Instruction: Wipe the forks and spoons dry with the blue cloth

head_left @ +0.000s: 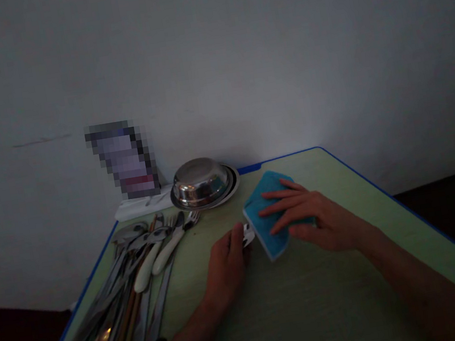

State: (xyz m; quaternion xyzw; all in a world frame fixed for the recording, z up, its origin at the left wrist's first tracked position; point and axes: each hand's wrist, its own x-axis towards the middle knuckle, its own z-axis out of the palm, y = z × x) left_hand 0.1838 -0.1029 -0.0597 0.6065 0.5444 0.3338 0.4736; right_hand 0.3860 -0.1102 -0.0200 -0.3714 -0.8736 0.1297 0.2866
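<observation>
A blue cloth [264, 206], folded, lies on the pale green table [316, 294] right of the middle. My right hand [310, 216] rests flat on it with fingers stretched out. My left hand [227, 265] sits just left of the cloth, its fingers closed round a small piece of cutlery [248, 235] whose shiny end pokes out and runs under the cloth's edge. Most of that piece is hidden by the hand and the cloth.
Several spoons, forks and knives [140, 276] lie in a spread along the table's left side. Metal bowls [203, 183] stand upside down at the far edge beside white paper [138, 206] and a blurred object. A wall stands right behind the blue-edged table.
</observation>
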